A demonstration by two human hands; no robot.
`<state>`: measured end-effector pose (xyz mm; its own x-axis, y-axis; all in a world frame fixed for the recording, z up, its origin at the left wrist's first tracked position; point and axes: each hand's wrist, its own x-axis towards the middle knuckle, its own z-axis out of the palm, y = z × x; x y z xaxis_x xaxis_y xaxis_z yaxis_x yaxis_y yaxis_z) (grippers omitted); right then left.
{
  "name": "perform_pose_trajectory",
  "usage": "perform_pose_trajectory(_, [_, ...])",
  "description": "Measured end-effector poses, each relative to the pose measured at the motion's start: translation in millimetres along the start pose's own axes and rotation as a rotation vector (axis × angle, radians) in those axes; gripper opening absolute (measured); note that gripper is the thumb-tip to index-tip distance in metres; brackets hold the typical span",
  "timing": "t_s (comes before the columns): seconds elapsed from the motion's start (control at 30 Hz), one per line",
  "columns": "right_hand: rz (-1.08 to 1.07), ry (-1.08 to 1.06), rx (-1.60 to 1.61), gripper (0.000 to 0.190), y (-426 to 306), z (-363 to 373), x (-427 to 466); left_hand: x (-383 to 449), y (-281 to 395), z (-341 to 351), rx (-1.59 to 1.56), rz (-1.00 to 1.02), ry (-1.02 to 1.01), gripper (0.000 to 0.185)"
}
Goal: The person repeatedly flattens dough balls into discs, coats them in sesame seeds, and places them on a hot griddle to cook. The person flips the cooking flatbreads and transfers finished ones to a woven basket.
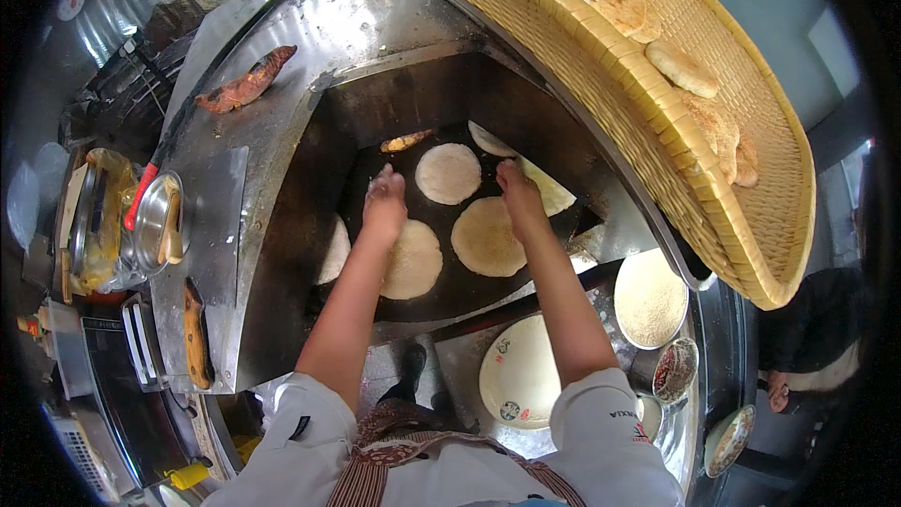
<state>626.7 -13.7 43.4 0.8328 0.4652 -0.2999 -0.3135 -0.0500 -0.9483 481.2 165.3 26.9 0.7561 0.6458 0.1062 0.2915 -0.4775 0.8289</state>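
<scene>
Several round flatbreads lie on a dark griddle (394,183) sunk in a metal surround. My left hand (385,191) is over the griddle's left part, above a pale flatbread (412,262), with its fingers drawn together. Over the right part, my right hand (515,182) is beside a round flatbread (490,238), near a pale triangular flatbread piece (550,190). Between my hands, a smaller white dough round (448,173) lies flat. A browned elongated piece of food (406,141) is at the griddle's back. Whether either hand holds anything is not clear.
A large woven basket (781,225) with baked flatbreads (681,69) stands at upper right. Near my right forearm are a white plate (522,373) and a bowl of pale crumbs or seeds (651,299). Sweet potatoes (246,82) and a metal bowl (159,215) sit left. Another person's hand (778,391) shows far right.
</scene>
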Motion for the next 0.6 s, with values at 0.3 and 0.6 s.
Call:
perform_pose_trajectory(0.3, [-0.46, -0.637, -1.186, 0.045, -6, 15, -9, 6, 44, 27, 0.787, 0.199, -0.523, 0.109])
perform_pose_trajectory(0.6, [-0.463, -0.669, -1.575, 0.05, 2, 21, 9, 9, 42, -4, 0.875, 0.057, -0.67, 0.132])
